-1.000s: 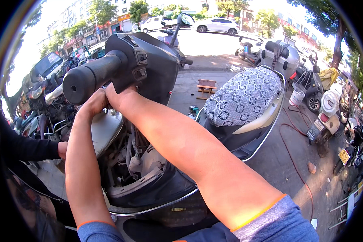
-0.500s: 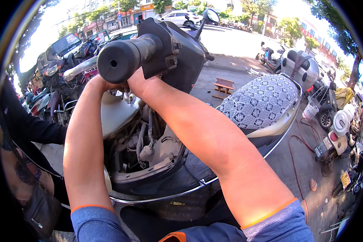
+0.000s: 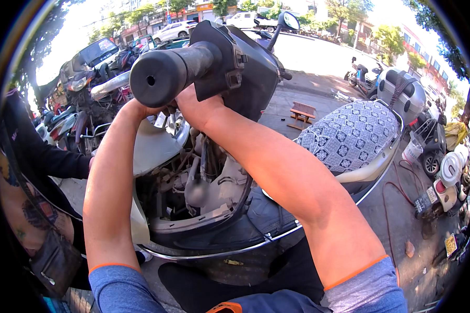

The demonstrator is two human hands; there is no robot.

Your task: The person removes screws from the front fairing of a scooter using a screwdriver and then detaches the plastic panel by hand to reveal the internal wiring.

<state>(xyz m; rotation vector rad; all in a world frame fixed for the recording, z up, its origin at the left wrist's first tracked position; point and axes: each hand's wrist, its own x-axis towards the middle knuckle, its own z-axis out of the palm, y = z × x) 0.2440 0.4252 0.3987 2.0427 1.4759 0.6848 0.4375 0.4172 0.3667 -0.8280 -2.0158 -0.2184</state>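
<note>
Both my arms reach forward to the front of a scooter whose black handlebar grip (image 3: 160, 78) sticks out toward me. Beneath that grip my left hand (image 3: 140, 108) meets the light front panel (image 3: 154, 143); its fingers are hidden. My right hand (image 3: 197, 101) lies close beside it, under the dark handlebar cover (image 3: 253, 65), with its fingers out of sight too. What either hand touches there cannot be made out. Below my hands the scooter's body is opened up, showing dusty hoses and wiring (image 3: 197, 190).
Another person's dark sleeve (image 3: 57, 148) comes in from the left, near the front panel. The patterned seat (image 3: 352, 133) and grey top box (image 3: 402, 94) extend to the right. A small wooden stool (image 3: 302, 112), a red hose (image 3: 386, 208) and parked scooters stand around on the pavement.
The whole view has shifted slightly, so the scooter sits a little further right. Both my hands stay under the handlebar grip. The other person's arm remains beside the front panel.
</note>
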